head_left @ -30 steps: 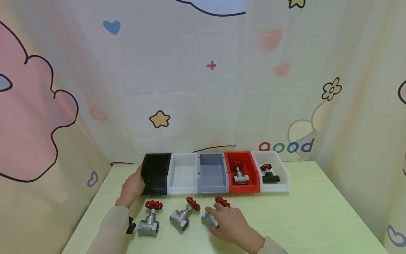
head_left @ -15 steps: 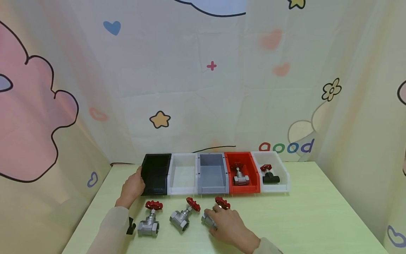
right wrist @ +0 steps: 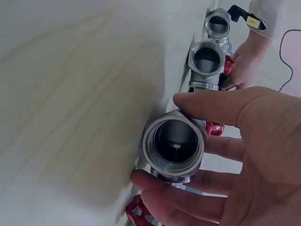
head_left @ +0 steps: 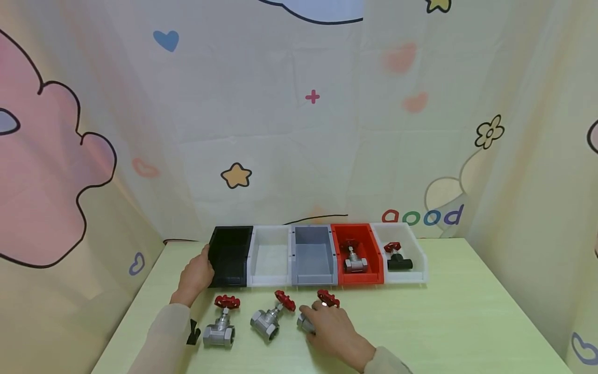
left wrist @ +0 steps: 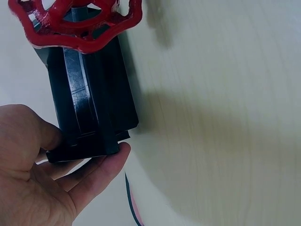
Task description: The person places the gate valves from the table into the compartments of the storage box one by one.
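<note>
My left hand (head_left: 195, 274) holds the outer side wall of the black bin (head_left: 231, 255) at the left end of the row. In the left wrist view, thumb and fingers wrap the end of that bin (left wrist: 89, 99). My right hand (head_left: 335, 328) grips the silver body of the rightmost gate valve (head_left: 306, 323), whose red handwheel (head_left: 329, 298) points toward the bins. In the right wrist view, thumb and fingers lie either side of this valve's threaded opening (right wrist: 174, 145). Two similar valves lie on the table, one in the middle (head_left: 266, 323) and one at left (head_left: 219, 332).
Right of the black bin stand a white bin (head_left: 270, 280), a grey bin (head_left: 314, 279), a red bin (head_left: 361, 278) with a silver valve (head_left: 355, 262), and another white bin (head_left: 420, 259) with a black-bodied valve (head_left: 398, 262). A printed curtain (head_left: 280, 124) hangs behind.
My right hand has shifted slightly to the left over the rightmost valve and covers more of its body. The left hand stays on the black bin.
</note>
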{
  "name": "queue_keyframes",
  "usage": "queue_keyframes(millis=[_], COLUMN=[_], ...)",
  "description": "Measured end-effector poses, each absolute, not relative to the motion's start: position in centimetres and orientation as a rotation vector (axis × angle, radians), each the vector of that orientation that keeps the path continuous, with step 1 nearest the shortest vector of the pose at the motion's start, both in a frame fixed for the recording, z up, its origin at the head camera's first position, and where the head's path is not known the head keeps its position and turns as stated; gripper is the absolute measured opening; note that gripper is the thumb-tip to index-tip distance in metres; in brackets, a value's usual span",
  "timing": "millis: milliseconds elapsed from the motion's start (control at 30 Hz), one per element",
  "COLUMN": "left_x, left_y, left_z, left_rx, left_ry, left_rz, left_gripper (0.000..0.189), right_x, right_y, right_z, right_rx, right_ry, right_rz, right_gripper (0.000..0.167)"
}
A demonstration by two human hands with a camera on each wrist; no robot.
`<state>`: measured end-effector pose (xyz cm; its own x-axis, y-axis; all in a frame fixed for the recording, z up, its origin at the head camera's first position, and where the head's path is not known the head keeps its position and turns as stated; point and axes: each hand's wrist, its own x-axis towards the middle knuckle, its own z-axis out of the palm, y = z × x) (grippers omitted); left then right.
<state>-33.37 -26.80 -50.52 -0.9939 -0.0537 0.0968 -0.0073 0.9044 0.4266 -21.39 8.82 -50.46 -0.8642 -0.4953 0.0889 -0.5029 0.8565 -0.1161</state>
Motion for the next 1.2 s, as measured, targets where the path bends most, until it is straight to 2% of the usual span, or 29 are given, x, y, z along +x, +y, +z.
queue_keyframes(millis=[533, 1200], left_x=[-33.2, -33.3], left_y=[-26.8, -26.8], left_z=[-50.6, -50.3], left_rx=[0.052, 0.026], left_ry=[-2.966, -2.952], left_rz=[-0.674, -0.66], left_gripper=[0.059, 0.059], right_x=[-22.0, -22.5], right_y=[8.2, 8.2], right_z=[-51.3, -50.8], right_rx=[0.724, 0.718], right_ry=[-3.025, -3.065], right_rz=[0.252, 0.409], right_gripper=[0.038, 0.038])
